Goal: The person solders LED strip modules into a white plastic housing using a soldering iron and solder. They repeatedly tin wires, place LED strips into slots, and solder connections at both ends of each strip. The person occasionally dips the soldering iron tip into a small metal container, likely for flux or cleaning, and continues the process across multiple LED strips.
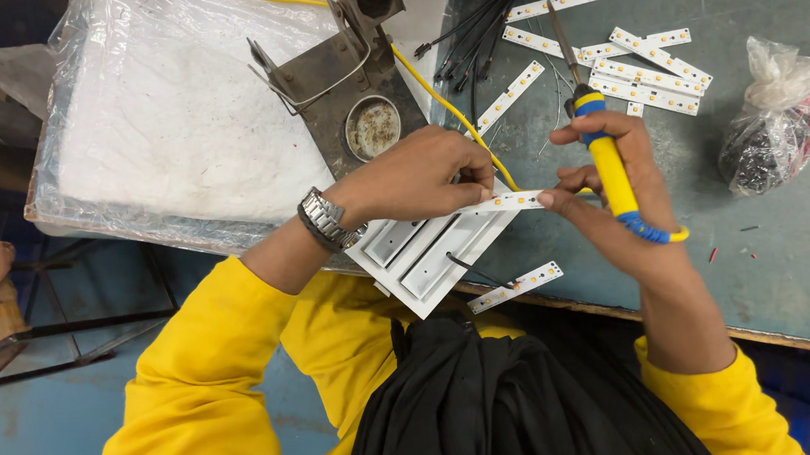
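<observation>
So the person in the yellow sleeves is at a grey-green workbench (787,258), both hands busy on one thin white LED strip (515,201). The left hand (420,174) is pinching the strip's left end between fingertips and thumb, and it's wearing a metal wristwatch (324,219). The right hand (607,199) is doing double duty: fingertips nip the strip's right end while the rest of the fingers are wrapped around a yellow and blue soldering iron (610,170), tip pointing up and away. The strip sits held in the air just above a white metal housing (426,254) that hangs partly over the bench edge.

Another strip (516,287) lies at the very bench edge, just beside the housing. A pile of more strips (646,68) sits further back, near a bundle of black wires (472,28). The iron stand (343,85) with its little tin of flux or cleaner is just behind the left hand, and a plastic bag (777,116) of parts is off to the right.

What I'd worry about: juggling the iron and the strip in one hand. A slip could swing the hot tip into the yellow cord (444,101) running right behind the left hand, or into a finger. That strip by the edge also looks easy to knock off.
</observation>
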